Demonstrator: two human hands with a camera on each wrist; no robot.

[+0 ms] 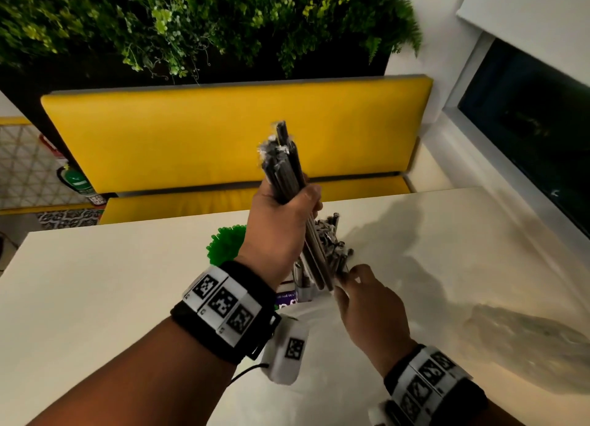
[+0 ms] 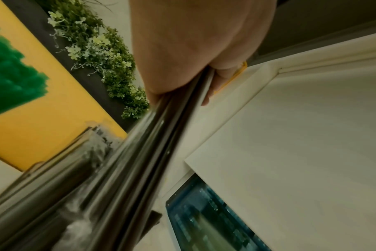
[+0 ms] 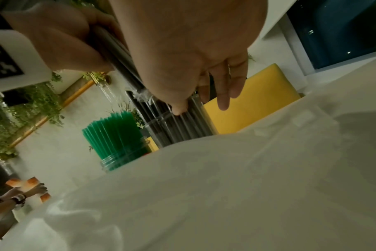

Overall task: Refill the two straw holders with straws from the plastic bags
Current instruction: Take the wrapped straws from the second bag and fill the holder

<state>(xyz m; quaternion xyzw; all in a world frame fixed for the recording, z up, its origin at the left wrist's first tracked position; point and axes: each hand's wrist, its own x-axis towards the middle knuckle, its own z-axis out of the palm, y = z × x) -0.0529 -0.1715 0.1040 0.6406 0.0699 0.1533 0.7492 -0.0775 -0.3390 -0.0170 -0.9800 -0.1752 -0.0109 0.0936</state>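
Observation:
My left hand (image 1: 287, 211) grips a bundle of black wrapped straws (image 1: 284, 160) and holds it tilted above the table. The bundle's lower ends reach down beside the clear holder of black straws (image 1: 332, 243). In the left wrist view the bundle (image 2: 140, 161) runs out of my left hand (image 2: 193, 51). My right hand (image 1: 348, 278) is at the bundle's lower ends with its fingers fairly straight. In the right wrist view the right hand's (image 3: 201, 107) thumb touches the black-straw holder (image 3: 178, 129). A second clear holder full of green straws (image 3: 116, 134) stands next to it, partly hidden behind my left wrist (image 1: 225, 245).
The white table (image 1: 95, 298) carries a crumpled clear plastic bag (image 1: 526, 339) at the right and a pale bag (image 3: 225, 195) under my right wrist. A yellow bench (image 1: 223, 131) runs behind the table, a window (image 1: 526, 122) at the right. Another person's arm (image 3: 11, 198) shows far left.

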